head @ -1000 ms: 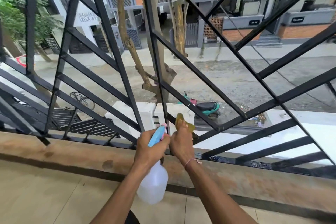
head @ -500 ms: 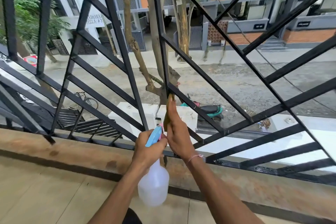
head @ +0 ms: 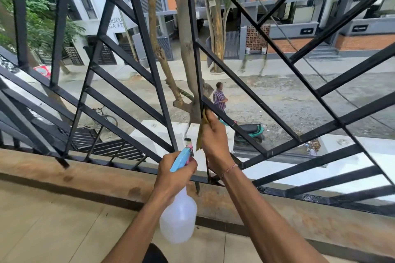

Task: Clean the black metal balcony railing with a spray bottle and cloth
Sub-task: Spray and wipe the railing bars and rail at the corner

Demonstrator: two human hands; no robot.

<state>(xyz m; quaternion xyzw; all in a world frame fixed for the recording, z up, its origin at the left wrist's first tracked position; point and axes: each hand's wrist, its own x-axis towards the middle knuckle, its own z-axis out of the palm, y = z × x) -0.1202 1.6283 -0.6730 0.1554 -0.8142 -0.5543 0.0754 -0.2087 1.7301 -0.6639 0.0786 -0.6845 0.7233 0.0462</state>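
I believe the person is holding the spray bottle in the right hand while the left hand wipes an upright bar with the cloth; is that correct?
Not quite: the hands are swapped. In the head view the left hand holds the spray bottle, and the right hand wipes the upright bar with the cloth.

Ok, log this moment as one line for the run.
step: wiping upright bar | right hand: presses cloth on railing | left hand: grips spray bottle, nozzle toward bar | spraying: cannot tell
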